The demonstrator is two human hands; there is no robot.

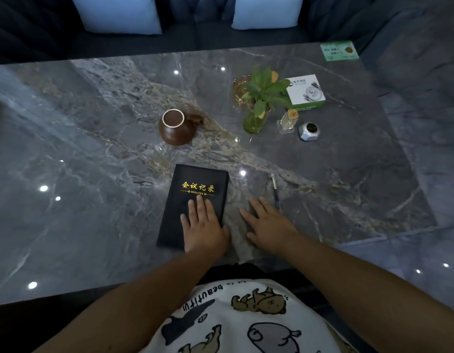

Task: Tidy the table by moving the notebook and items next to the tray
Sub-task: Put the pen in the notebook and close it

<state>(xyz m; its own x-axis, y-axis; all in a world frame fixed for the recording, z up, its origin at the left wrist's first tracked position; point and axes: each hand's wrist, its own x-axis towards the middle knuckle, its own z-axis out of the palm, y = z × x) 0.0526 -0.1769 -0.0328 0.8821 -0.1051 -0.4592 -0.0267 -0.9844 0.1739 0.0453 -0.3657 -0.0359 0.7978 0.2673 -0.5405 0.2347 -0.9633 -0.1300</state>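
Note:
A black notebook [192,197] with gold lettering lies closed on the grey marble table [93,149], near the front edge. My left hand [204,225] rests flat on its lower right part with straight fingers. My right hand [268,226] lies flat on the table just right of the notebook, fingers spread, over a small dark patch that I cannot make out. A slim pen [276,192] lies just beyond my right fingertips. A brown cup [176,127] lies on its side further back. An amber glass tray [240,90] stands at the back right, partly hidden by a plant.
A green vase with a leafy plant [259,103], a toothpick holder [287,122], a silver call button [308,131] and a white tissue box [305,91] cluster at the back right. A green card [339,50] sits at the far corner. A sofa with pale cushions [119,14] stands behind.

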